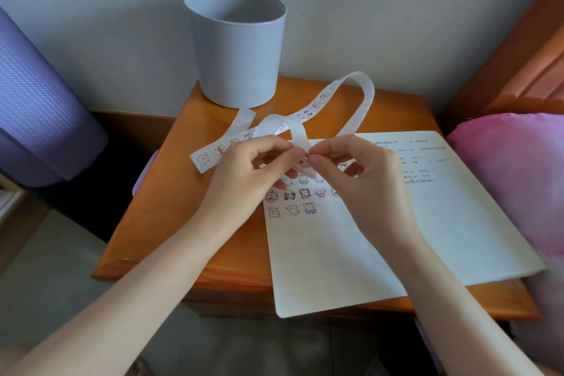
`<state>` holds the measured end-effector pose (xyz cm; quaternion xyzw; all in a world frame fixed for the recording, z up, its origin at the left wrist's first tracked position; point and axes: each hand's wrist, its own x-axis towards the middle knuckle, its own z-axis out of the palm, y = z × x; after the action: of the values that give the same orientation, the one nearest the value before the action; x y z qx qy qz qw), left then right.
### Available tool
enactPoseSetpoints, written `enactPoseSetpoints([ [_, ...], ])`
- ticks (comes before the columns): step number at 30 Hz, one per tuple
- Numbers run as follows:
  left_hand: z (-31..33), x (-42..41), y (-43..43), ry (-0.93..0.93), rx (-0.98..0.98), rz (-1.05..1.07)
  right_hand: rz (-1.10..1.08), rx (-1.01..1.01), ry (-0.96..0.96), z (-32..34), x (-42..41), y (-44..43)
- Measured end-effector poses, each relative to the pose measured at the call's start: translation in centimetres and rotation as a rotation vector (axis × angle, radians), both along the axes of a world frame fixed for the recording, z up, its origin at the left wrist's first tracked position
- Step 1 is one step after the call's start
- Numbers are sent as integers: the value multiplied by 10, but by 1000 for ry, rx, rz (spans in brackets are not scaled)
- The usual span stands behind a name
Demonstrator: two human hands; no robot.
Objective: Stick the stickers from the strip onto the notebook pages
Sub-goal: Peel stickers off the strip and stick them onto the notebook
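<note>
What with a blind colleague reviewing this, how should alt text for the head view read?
The left hand and right hand pinch a looping sticker strip over an open notebook already bearing rows of stickers. A grey bin shares the nightstand.

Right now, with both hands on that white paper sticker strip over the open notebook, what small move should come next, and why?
Probably peel a sticker free with the right hand while the left hand steadies the white paper sticker strip. Both pinch it just above the open white notebook, whose bottom sticker row has room beside its third sticker.
</note>
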<state>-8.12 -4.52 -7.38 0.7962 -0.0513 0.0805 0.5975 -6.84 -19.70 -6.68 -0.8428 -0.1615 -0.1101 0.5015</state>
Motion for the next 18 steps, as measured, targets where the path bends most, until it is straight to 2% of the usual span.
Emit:
enactPoseSetpoints([
  [18, 3, -1, -2, 40, -39, -29, -1, 2, 32, 0, 2, -3],
])
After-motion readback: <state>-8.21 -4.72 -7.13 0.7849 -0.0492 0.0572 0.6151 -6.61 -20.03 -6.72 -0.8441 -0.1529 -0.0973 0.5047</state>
